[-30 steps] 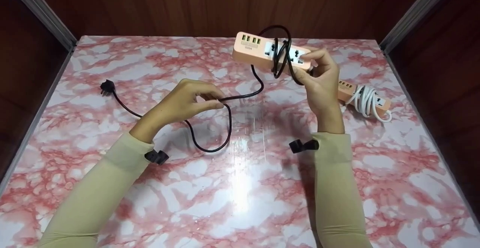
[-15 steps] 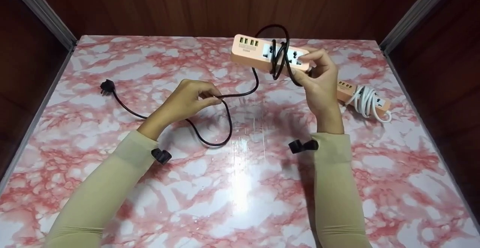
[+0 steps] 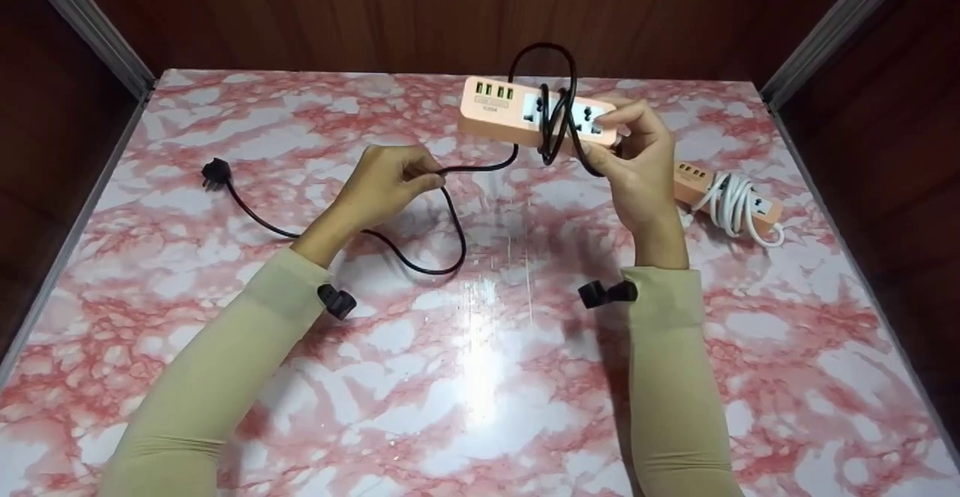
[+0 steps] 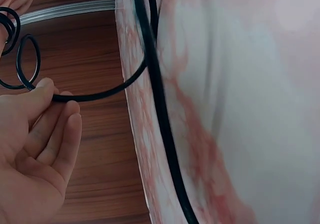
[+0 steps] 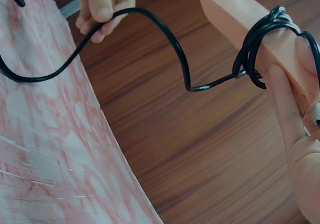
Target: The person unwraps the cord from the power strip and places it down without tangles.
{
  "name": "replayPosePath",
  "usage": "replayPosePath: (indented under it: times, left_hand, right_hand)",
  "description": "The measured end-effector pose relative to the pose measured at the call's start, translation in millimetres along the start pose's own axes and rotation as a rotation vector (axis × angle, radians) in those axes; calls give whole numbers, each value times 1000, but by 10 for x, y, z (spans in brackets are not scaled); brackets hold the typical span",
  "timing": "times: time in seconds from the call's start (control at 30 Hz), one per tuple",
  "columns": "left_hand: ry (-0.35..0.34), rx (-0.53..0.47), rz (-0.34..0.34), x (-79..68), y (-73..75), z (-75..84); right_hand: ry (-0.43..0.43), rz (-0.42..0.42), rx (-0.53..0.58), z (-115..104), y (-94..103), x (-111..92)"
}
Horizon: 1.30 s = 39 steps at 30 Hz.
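Note:
My right hand [image 3: 641, 155] grips the right end of a peach power strip [image 3: 495, 110], held up off the table. Several loops of its black cord [image 3: 551, 125] wrap around the middle, over the white sockets. Thumb and fingers of my left hand [image 3: 386, 182] pinch the loose part of that cord, left of the strip. From there the cord hangs in a loop, passes under the left wrist and runs to a black plug [image 3: 216, 172]. In the left wrist view the pinched black cord [image 4: 95, 97] shows clearly. The right wrist view shows the strip's underside [image 5: 235, 13].
A second peach power strip [image 3: 690, 182], wrapped in white cord [image 3: 727, 204], lies on the right of the table, behind the right wrist. The red and white marbled table [image 3: 420, 377] is bordered by dark wooden panels [image 3: 375, 16] at the back and sides.
My left hand has moved up and slightly right, still pinching the cord, and the hanging loop has risen. The strip has tilted slightly, its left end lower. My right hand is nearly still.

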<state>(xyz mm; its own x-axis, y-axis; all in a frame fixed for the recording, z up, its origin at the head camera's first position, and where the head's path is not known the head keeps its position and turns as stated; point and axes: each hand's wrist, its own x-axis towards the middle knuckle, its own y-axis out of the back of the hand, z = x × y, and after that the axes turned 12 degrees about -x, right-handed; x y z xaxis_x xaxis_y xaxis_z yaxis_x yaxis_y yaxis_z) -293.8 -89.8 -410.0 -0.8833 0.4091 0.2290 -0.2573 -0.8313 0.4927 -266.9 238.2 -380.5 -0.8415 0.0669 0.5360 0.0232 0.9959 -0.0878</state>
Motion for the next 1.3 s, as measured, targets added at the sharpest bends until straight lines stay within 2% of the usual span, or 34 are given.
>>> replayPosePath:
  times: [0.27, 0.5, 0.8, 0.97, 1.17, 1.3]
  left_hand:
    - [26, -1, 64, 143, 30, 99]
    - [43, 27, 92, 222, 84, 150]
    - [32, -2, 115, 271, 113, 134]
    - [35, 20, 140, 298, 127, 156]
    - [66, 31, 176, 336, 142, 194]
    - [51, 32, 193, 352, 167, 228]
  right_hand:
    - [-1, -6, 6, -17, 1, 3]
    - [-5, -20, 15, -28, 3, -4]
    - [-12, -47, 41, -29, 13, -8]
    - [-17, -48, 55, -37, 7, -3]
    - [1, -53, 25, -24, 19, -1]
    - [4, -63, 0, -16, 26, 0]
